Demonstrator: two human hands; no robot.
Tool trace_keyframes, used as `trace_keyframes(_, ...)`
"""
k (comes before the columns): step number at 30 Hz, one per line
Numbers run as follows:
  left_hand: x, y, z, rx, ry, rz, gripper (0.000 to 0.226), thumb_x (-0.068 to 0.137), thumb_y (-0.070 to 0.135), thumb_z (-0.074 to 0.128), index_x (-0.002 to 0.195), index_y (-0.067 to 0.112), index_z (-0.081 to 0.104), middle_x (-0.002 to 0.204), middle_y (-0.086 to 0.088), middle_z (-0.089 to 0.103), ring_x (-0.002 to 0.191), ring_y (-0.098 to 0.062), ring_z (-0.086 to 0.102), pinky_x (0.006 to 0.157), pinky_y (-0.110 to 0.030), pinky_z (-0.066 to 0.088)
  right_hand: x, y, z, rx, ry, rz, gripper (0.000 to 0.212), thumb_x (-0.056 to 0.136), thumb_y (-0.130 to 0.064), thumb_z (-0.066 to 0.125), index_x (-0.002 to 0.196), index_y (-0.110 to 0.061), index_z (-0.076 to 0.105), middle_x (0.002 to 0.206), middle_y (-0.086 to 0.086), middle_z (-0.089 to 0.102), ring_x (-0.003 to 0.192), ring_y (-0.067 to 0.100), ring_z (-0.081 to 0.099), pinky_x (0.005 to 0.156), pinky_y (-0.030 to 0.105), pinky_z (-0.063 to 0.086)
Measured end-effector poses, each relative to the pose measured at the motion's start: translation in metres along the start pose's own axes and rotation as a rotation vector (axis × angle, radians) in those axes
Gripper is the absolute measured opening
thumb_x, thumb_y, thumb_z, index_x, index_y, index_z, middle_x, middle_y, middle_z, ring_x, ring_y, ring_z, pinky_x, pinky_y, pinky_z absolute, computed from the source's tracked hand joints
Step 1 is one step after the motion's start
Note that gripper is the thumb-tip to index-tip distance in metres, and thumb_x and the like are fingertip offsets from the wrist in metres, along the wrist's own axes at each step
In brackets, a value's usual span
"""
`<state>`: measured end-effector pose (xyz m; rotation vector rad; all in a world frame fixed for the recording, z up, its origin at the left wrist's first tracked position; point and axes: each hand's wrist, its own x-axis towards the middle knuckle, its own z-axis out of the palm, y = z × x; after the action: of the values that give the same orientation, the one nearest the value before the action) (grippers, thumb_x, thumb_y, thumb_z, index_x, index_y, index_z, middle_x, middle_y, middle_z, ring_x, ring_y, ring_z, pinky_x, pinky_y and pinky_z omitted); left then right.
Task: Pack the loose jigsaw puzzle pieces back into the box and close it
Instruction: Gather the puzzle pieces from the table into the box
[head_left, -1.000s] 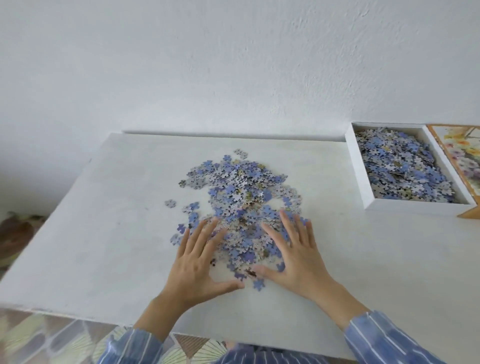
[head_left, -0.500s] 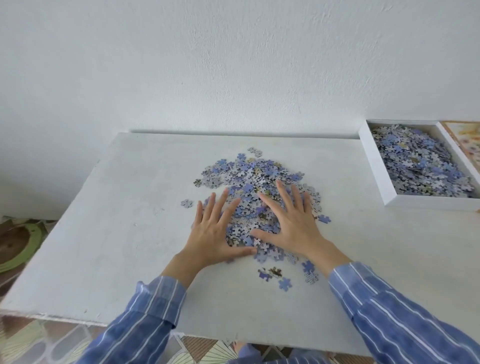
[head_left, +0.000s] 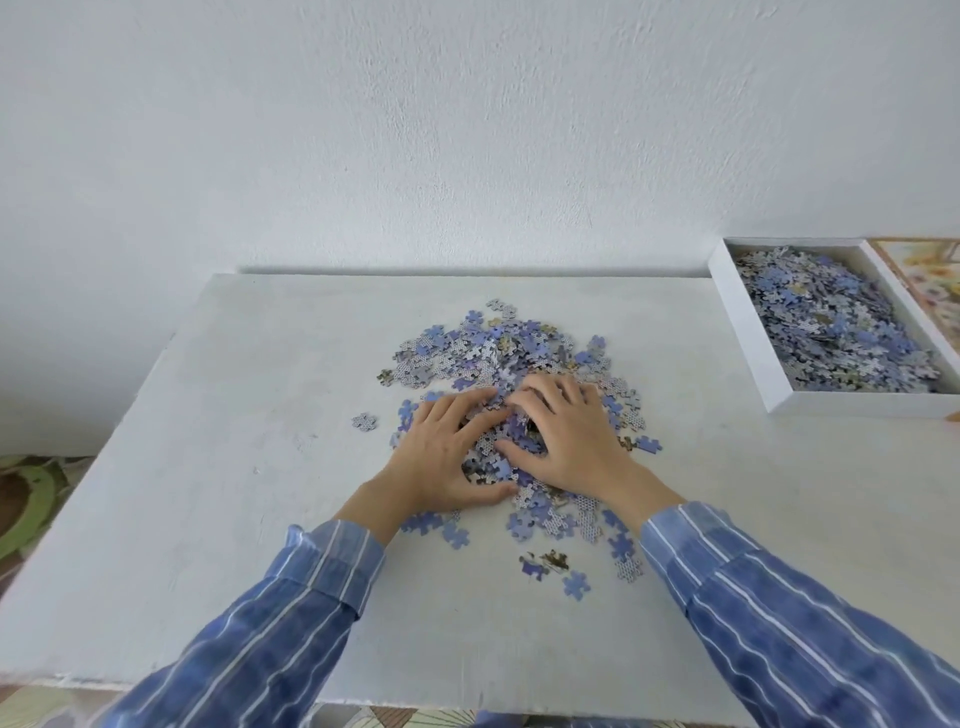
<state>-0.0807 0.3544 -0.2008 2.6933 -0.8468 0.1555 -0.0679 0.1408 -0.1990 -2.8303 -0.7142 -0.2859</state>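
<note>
Both hands down in the heap of loose pieces (head_left: 498, 358) at mid-table. Left hand (head_left: 447, 452) and right hand (head_left: 566, 431) are close together, fingertips nearly meeting, fingers curled into the pile and cupping a mound between them; the right hand's knuckles ride higher. The grip looks like a two-handed scoop, though how much is actually held cannot be told. The box (head_left: 857, 402) sits open at the far right of the table (head_left: 260, 415), well apart from the hands and already well filled with pieces. Its long axis runs away from the person, skewed a little. The right hand is the nearer one, so the carry likely goes rightward and slightly away. The lid (head_left: 930, 275) lies just beyond the box at the frame edge, showing a floral print. No brand or writing is readable anywhere. Stragglers (head_left: 571, 530) lie toward the near edge, with one lone piece (head_left: 364, 421) off left.
</note>
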Motion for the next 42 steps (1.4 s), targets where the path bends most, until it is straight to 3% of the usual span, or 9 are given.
trace_keyframes(4, -0.0011, -0.0007, -0.0003, -0.020, 0.080, 0.043, 0.071, 0.078, 0.077, 0.054, 0.131, 0.031, 0.055, 0.141, 0.007, 0.045, 0.124, -0.016, 0.045, 0.102, -0.041, 0.036, -0.0008, 0.0016, 0.0041, 0.072, 0.059, -0.005, 0.053, 0.091, -0.065, 0.046, 0.117, -0.021, 0.060, 0.121, -0.003, 0.054, 0.110, 0.021, 0.050, 0.089, 0.044, 0.041)
trace_keyframes(7, -0.0030, -0.0011, 0.0010, -0.033, 0.139, 0.046, 0.065, 0.080, 0.071, 0.056, 0.128, 0.027, 0.057, 0.136, 0.005, 0.049, 0.119, -0.017, 0.047, 0.098, -0.042, 0.039, -0.0015, 0.0023, 0.0037, 0.100, 0.035, 0.014, 0.054, 0.091, -0.063, 0.044, 0.128, -0.024, 0.056, 0.131, -0.004, 0.051, 0.120, 0.022, 0.047, 0.095, 0.046, 0.040)
trace_keyframes(10, -0.0028, -0.0003, 0.0016, 0.029, 0.053, -0.040, 0.082, 0.079, 0.079, 0.048, 0.143, 0.029, 0.042, 0.153, 0.004, 0.034, 0.143, -0.022, 0.027, 0.117, -0.047, 0.022, -0.0016, 0.0022, 0.0042, 0.067, -0.046, 0.031, 0.064, 0.094, -0.065, 0.036, 0.146, -0.027, 0.043, 0.152, -0.005, 0.040, 0.136, 0.023, 0.037, 0.106, 0.049, 0.034)
trace_keyframes(13, -0.0019, 0.0000, 0.0002, 0.076, -0.048, -0.078, 0.093, 0.078, 0.083, 0.039, 0.153, 0.030, 0.026, 0.162, 0.005, 0.017, 0.149, -0.021, 0.014, 0.121, -0.046, 0.011, -0.0010, 0.0020, 0.0041, 0.042, -0.055, 0.032, 0.067, 0.094, -0.067, 0.033, 0.147, -0.027, 0.043, 0.152, -0.006, 0.041, 0.134, 0.022, 0.038, 0.105, 0.047, 0.034)
trace_keyframes(20, -0.0065, 0.0027, 0.0043, 0.107, 0.152, 0.003, 0.066, 0.082, 0.073, 0.050, 0.130, 0.028, 0.057, 0.126, 0.004, 0.056, 0.112, -0.021, 0.051, 0.093, -0.038, 0.040, -0.0031, 0.0014, 0.0081, 0.022, 0.189, -0.049, 0.034, 0.093, -0.045, 0.052, 0.106, -0.018, 0.067, 0.108, -0.003, 0.061, 0.095, 0.021, 0.054, 0.079, 0.038, 0.045)
trace_keyframes(25, -0.0078, 0.0009, 0.0043, 0.075, 0.240, 0.015, 0.041, 0.092, 0.052, 0.051, 0.121, 0.025, 0.063, 0.110, 0.000, 0.062, 0.091, -0.020, 0.060, 0.073, -0.039, 0.053, -0.0034, 0.0017, 0.0110, 0.034, 0.248, -0.001, 0.027, 0.090, -0.039, 0.056, 0.094, -0.015, 0.068, 0.094, -0.001, 0.061, 0.085, 0.021, 0.056, 0.072, 0.037, 0.046)
trace_keyframes(32, -0.0070, 0.0008, 0.0025, 0.085, 0.253, 0.082, 0.046, 0.093, 0.060, 0.050, 0.118, 0.024, 0.067, 0.090, 0.002, 0.061, 0.075, -0.017, 0.057, 0.062, -0.032, 0.051, -0.0039, 0.0021, 0.0093, 0.032, 0.249, -0.005, 0.029, 0.091, -0.041, 0.053, 0.095, -0.018, 0.069, 0.088, -0.001, 0.058, 0.080, 0.019, 0.053, 0.071, 0.036, 0.045)
trace_keyframes(38, -0.0067, 0.0020, 0.0023, 0.150, 0.380, 0.158, 0.030, 0.089, 0.045, 0.060, 0.102, 0.021, 0.072, 0.077, 0.003, 0.062, 0.063, -0.014, 0.056, 0.044, -0.027, 0.046, -0.0044, 0.0019, 0.0068, -0.030, 0.375, -0.111, 0.024, 0.094, -0.034, 0.058, 0.080, -0.017, 0.067, 0.079, -0.002, 0.063, 0.069, 0.017, 0.056, 0.064, 0.032, 0.041)
trace_keyframes(42, -0.0013, 0.0014, -0.0006, 0.157, 0.392, 0.131, 0.022, 0.090, 0.041, 0.062, 0.091, 0.021, 0.071, 0.069, 0.007, 0.061, 0.056, -0.011, 0.056, 0.035, -0.024, 0.041, -0.0011, 0.0017, 0.0020, 0.025, 0.373, -0.147, 0.025, 0.094, -0.030, 0.058, 0.076, -0.016, 0.068, 0.065, -0.005, 0.062, 0.053, 0.013, 0.054, 0.053, 0.021, 0.033)
